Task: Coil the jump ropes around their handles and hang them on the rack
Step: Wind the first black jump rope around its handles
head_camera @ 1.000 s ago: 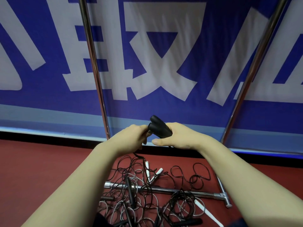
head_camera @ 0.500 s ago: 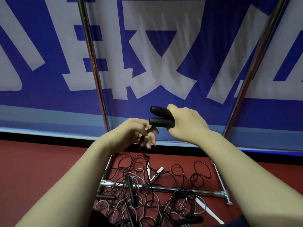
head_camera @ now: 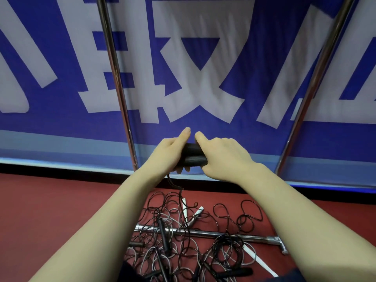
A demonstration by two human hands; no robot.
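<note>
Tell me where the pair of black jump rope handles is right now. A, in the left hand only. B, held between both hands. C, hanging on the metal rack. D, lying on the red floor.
B: the black handles lie side by side, gripped by both the left hand and the right hand, up above the tangle of ropes.

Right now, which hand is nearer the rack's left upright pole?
Left. The left hand grips the black handles just right of that pole; the right hand holds their other end, farther right.
</note>
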